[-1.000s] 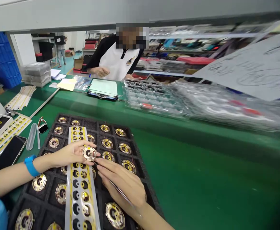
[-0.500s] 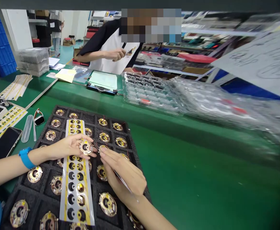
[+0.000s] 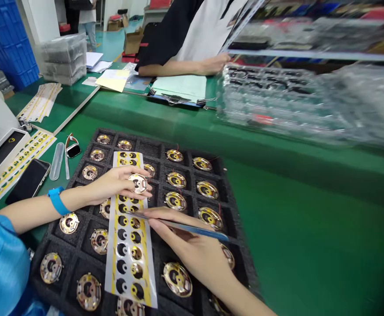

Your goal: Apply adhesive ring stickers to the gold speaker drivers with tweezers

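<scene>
My left hand is closed round the edge of a round, gold-rimmed disc part, its face turned up toward me. Metal tweezers are pinched in my right hand. Their tips are over a white and yellow sheet of black, ring-shaped stickers, close to its middle; I cannot tell whether they touch it. That sheet lies across a black foam tray. Similar gold-rimmed discs sit in many of the tray's pockets, some partly hidden by my hands and the sheet.
On the left are a phone, a smartwatch, a clear plastic case, a white box and more sticker sheets. Behind the tray lie a clipboard and clear plastic trays. A co-worker's arm rests across the bench.
The tweezers have moved from beside the held disc down to the sticker sheet, and my right hand has turned. The disc stays in my left hand. My view has shifted left and down.
</scene>
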Demonstrator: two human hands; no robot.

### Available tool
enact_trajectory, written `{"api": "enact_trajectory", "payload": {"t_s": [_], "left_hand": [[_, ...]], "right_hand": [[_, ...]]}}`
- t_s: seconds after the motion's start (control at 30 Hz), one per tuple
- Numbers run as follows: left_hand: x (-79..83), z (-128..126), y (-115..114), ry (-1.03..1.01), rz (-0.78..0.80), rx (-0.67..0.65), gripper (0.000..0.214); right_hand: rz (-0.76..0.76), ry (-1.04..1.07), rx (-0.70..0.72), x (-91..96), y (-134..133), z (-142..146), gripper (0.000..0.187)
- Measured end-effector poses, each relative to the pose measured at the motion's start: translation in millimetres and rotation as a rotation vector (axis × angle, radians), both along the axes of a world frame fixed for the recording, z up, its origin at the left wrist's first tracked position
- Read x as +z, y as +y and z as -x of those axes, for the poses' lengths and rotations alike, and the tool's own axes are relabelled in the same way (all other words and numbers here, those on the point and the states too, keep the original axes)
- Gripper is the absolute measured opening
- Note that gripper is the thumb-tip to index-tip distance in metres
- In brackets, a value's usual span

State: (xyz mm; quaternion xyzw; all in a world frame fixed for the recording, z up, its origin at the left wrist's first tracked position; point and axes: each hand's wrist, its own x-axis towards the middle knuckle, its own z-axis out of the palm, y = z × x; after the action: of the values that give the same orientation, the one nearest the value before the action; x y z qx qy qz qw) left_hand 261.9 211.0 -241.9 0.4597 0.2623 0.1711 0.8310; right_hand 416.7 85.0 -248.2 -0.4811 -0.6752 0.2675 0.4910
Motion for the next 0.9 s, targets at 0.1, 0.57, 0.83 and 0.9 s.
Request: {"api": "enact_trajectory", "payload": {"t_s": [0.1,0.57,0.83,0.9], "left_hand": [[-2.1,0,-1,0.038,0.006,-0.066,0.037],[-0.1,-3,0,0.094,-0.032,-0.104,0.033],[-2.0,-1,2,0.042,0.002,-0.101,0.035],[-1.1,0,2,0.011,-0.005,-0.102,0.036]], "right_hand": [[0.145,0.077,0.033,-5.7,1,-2,0.022],[0.206,0.155,0.078,-6.2,-3,-8,0.029],[0.081,0.295,0.248,-2.0,-5,-20,0.013],[0.076,0.414,0.205,-2.4,-3,-23,0.011]]}}
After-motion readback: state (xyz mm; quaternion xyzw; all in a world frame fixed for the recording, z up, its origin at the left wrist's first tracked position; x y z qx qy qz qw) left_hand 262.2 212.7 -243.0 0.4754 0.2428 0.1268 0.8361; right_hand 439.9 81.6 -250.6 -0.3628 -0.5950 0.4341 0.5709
